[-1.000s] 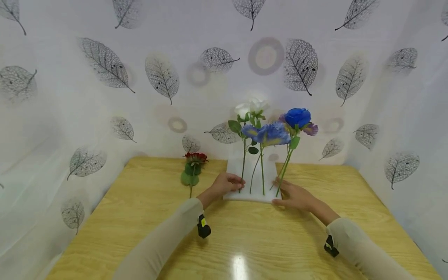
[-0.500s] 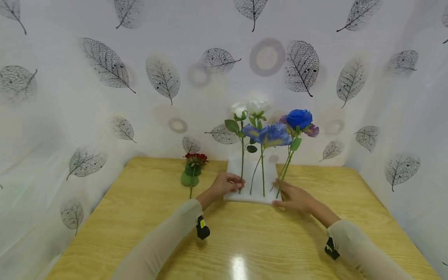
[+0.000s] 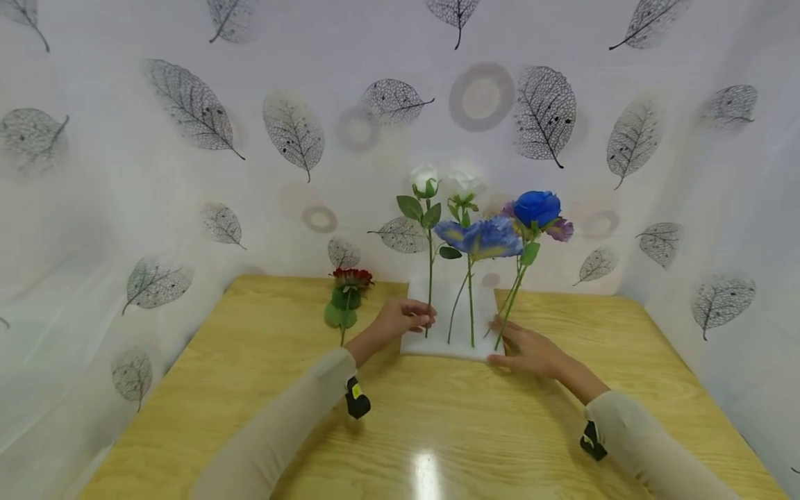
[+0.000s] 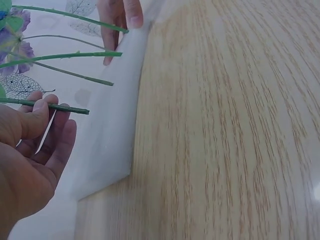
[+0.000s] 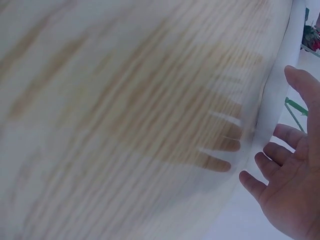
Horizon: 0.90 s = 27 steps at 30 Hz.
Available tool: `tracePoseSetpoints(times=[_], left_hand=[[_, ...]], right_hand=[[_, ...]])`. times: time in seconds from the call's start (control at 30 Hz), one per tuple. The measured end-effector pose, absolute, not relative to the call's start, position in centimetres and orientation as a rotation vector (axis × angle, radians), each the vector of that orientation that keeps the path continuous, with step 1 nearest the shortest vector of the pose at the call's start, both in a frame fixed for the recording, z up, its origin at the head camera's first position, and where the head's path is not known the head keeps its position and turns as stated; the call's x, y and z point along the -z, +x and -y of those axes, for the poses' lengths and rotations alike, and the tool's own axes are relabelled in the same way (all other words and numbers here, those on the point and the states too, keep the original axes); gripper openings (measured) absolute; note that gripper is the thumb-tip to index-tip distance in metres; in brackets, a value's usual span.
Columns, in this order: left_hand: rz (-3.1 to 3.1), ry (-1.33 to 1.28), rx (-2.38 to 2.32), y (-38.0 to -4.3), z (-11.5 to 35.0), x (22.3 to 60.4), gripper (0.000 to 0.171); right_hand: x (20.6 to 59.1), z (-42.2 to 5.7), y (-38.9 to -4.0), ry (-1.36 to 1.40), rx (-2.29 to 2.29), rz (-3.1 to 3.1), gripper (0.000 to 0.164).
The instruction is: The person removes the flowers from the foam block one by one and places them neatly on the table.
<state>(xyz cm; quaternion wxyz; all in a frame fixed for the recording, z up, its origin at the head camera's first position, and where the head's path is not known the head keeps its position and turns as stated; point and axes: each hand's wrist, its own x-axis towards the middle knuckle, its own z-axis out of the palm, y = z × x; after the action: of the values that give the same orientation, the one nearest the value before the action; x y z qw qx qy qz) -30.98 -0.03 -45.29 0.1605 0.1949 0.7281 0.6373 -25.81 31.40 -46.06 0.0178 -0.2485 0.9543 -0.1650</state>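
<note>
My left hand (image 3: 400, 319) pinches the green stem of a white rose (image 3: 425, 180) between thumb and fingers, low on the stem. In the left wrist view this stem's cut end (image 4: 87, 112) shows past the fingertips, over the white foam board (image 4: 107, 145). At the board's right front corner, my right hand (image 3: 528, 351) lies with extended fingers along the side and thumb at the front edge. Standing in the board are another white rose (image 3: 465, 184), a blue-violet iris (image 3: 481, 238), a blue rose (image 3: 536, 208) and a purple flower (image 3: 560, 230) partly hidden behind it.
A red flower (image 3: 353, 279) with green leaves lies on the wooden table (image 3: 400, 417), left of the board. Behind the table hangs a pale curtain (image 3: 375, 42) printed with leaves. Stems near my right hand stand close to its fingers.
My left hand has risen slightly, and the white rose it pinches has shifted up and left, apart from the other white rose. My right hand stays at the board's corner.
</note>
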Motion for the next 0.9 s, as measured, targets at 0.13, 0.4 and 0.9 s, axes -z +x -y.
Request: tracePoseSetpoints(times=[0.13,0.4,0.9], left_hand=[[-2.125,0.582,-1.793,-30.8,0.9,44.6,0.023],[-2.156,0.649,-1.849,-30.8,3.4,44.1,0.023],[-2.322,0.557,-1.738,-28.7,11.7,42.2,0.026]], right_hand=[[46.1,-31.5,-25.9,-0.768,0.514,-2.968,0.080],[45.9,-31.4,-25.7,-0.776,0.517,-2.959,0.080],[45.7,-31.4,-25.7,-0.763,0.498,-2.950,0.080]])
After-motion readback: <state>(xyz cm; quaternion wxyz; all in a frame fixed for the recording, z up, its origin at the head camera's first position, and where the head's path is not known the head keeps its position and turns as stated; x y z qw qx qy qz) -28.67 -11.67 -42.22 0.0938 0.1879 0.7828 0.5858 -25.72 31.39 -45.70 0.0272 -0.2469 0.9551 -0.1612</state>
